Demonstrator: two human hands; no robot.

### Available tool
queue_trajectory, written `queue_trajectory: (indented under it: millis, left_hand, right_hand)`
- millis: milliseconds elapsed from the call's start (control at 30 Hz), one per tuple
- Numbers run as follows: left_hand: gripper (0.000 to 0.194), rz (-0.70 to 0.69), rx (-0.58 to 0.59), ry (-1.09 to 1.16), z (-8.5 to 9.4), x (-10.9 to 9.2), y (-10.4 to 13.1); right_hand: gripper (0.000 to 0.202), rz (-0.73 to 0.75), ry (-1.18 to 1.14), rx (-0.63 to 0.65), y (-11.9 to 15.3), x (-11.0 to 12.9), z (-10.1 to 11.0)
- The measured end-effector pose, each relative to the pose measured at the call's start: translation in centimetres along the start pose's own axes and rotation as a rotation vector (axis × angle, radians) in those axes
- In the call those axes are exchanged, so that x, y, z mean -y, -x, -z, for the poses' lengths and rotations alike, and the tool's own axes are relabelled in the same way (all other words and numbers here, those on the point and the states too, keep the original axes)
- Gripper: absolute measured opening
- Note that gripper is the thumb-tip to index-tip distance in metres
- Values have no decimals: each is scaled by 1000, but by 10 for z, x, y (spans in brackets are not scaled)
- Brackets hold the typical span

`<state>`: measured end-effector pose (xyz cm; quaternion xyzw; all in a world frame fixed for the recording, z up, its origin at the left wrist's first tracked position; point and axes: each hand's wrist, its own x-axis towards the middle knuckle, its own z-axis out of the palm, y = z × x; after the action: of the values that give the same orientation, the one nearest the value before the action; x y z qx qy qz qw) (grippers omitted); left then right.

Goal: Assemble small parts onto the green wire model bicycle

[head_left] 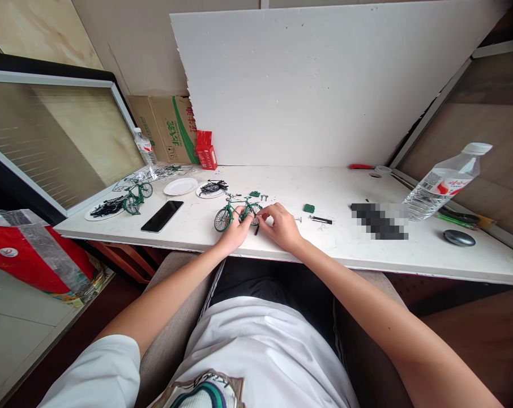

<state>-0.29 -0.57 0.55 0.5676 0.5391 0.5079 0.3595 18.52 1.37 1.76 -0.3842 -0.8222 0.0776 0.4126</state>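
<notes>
My left hand (235,229) rests at the near edge of the white desk (367,249), its fingers closed on the rear part of a small green model bicycle (237,212) that stands upright just in front of me. My right hand (282,225) sits just beside it, fingers pinched together at the bicycle's right wheel, with a short black tool (257,229) poking down between my two hands. A black phone (162,216) lies to the left, near a second green bicycle (136,195) and two white plates (180,186). A small green part (309,208) and a black screwdriver (322,220) lie to the right, with a clear water bottle (445,184) further off.
</notes>
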Motion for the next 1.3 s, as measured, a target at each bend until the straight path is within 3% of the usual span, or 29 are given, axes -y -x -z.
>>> queue_trajectory:
  millis: [167,467,967,1300]
  left_hand:
    - [31,-51,22,4,0,6,-4]
    - [35,2,3,2,0,8,-3]
    - [31,-39,-7,-45,-1,5,0]
    - [28,-124,22,-70,0,8,-1]
  right_hand:
    - [9,6,-29,4,0,-3,-1]
    - [11,8,-101,-5,0,-7,-2]
    - [9,-53,-5,28,0,0,1]
    - [21,-35,31,45,-1,4,3]
